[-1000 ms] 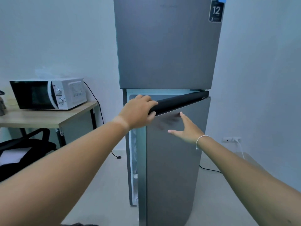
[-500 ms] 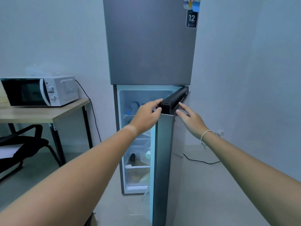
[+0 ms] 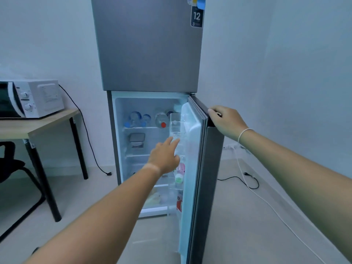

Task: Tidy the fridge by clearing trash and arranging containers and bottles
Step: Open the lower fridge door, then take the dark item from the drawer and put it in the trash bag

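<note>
Two hands engaged: my right hand (image 3: 227,121) grips the open fridge door (image 3: 202,168) top edge; my left hand (image 3: 165,156) reaches, fingers spread and empty, toward the door shelf (image 3: 174,121).

a white microwave (image 3: 36,99) sits on the wooden table (image 3: 38,124) to my left; a black chair (image 3: 13,168) is tucked beneath.

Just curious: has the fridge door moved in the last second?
Yes. The fridge door has swung wide open to the right, away from the fridge body, exposing the shelves.

Head view, down toward open fridge (image 3: 150,54)
</note>
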Motion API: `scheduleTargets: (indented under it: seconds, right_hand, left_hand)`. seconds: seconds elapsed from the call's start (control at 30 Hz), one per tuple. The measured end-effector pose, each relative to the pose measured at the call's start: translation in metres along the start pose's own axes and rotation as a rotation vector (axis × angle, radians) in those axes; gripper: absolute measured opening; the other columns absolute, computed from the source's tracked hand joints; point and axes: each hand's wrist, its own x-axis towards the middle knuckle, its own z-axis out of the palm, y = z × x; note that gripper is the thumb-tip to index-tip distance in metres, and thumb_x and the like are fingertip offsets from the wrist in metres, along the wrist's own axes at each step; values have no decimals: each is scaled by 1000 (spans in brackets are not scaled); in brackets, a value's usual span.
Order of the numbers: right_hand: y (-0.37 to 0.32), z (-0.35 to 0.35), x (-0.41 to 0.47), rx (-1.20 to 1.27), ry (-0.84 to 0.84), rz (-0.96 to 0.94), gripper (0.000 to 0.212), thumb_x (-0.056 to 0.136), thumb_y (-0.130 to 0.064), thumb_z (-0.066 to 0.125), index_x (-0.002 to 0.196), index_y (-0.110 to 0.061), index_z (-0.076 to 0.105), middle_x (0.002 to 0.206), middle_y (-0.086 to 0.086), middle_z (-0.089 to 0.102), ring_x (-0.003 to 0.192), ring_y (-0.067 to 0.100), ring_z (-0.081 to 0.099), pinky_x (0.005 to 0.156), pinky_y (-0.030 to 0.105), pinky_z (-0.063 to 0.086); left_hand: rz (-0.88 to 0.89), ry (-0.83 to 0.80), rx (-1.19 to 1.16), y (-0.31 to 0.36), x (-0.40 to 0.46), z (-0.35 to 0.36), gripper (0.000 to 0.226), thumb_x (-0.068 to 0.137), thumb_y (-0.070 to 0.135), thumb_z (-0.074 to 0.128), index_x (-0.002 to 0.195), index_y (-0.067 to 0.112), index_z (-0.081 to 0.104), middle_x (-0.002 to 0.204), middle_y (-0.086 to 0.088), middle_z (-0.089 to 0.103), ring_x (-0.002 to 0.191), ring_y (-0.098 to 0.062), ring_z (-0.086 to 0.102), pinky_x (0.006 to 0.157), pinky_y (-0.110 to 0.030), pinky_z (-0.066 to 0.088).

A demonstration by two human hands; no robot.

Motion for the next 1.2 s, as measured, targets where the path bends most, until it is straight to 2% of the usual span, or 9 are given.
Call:
scheduleTargets:
  seconds: [0.07, 0.23, 0.37, 0.5, 0.53, 0.6, 0.67, 0.87, 1.2]
  right_hand:
    - [4, -7, -3, -71, -8, -10, 34, 94, -30, 39, 86, -8, 64, 90, 15, 66, 89, 33, 57, 74, 33, 43]
    - [21, -21, -9, -203, -2, -23, 36, 92, -33, 42, 98, -4, 62, 95, 18, 66, 91, 36, 60, 80, 43, 49]
    - [32, -31, -9, -265, 4, 9, 31, 92, -30, 39, 77, -11, 58, 75, 12, 59, 71, 33, 51, 56, 33, 36]
    - [42, -36, -7, -361, 12, 72, 23, 91, -35, 37, 78, -21, 50, 87, 9, 51, 76, 27, 48, 50, 28, 30]
    - [43, -35, -6, -390, 9, 93, 23, 91, -36, 38, 87, -20, 54, 94, 11, 54, 82, 30, 52, 54, 28, 34]
    - [40, -35, -8, -453, 53, 96, 38, 92, -37, 40, 119, -16, 58, 122, 13, 57, 108, 34, 54, 81, 37, 46]
    - [30, -33, -12, -478, 127, 27, 44, 94, -33, 43, 132, -12, 51, 135, 11, 52, 121, 34, 49, 100, 41, 40]
    - [-4, 3, -14, -388, 32, -159, 42, 94, -30, 46, 132, -13, 51, 136, 8, 52, 126, 28, 46, 105, 37, 36]
    - [7, 175, -22, -343, -317, -236, 43, 94, -29, 45, 135, -15, 49, 139, 5, 50, 127, 24, 47, 102, 33, 35]
  left_hand:
    - [43, -6, 103, 5, 2, 4, 63, 90, 20, 44, 149, 26, 21, 158, 1, 24, 133, -33, 38, 107, -43, 37]
    - [153, 5, 58, 26, 8, 11, 61, 90, 16, 42, 149, 21, 24, 153, 0, 33, 133, -29, 38, 108, -38, 36]
    - [194, -39, -2, 35, 7, 17, 62, 91, 16, 42, 150, 21, 22, 156, 4, 27, 135, -28, 36, 108, -40, 38]
    - [206, -78, -17, 43, 6, 16, 61, 93, 21, 42, 150, 22, 20, 159, 6, 20, 140, -28, 31, 111, -43, 36]
    - [212, -84, -22, 44, 5, 16, 61, 93, 22, 42, 150, 23, 20, 160, 6, 19, 141, -28, 29, 112, -43, 35]
    - [210, -89, -37, 43, 2, 15, 61, 93, 23, 42, 150, 23, 20, 160, 5, 20, 142, -27, 28, 113, -43, 33]
    - [176, -89, -63, 34, 1, 14, 60, 93, 24, 42, 150, 23, 21, 159, 2, 23, 142, -27, 28, 114, -42, 31]
    - [20, -80, -118, -10, -8, 13, 60, 93, 23, 44, 149, 21, 23, 156, -3, 30, 141, -27, 30, 116, -40, 28]
    - [-170, -139, -110, -115, -8, 59, 59, 93, 25, 45, 149, 20, 26, 152, -3, 36, 138, -24, 35, 113, -36, 31]
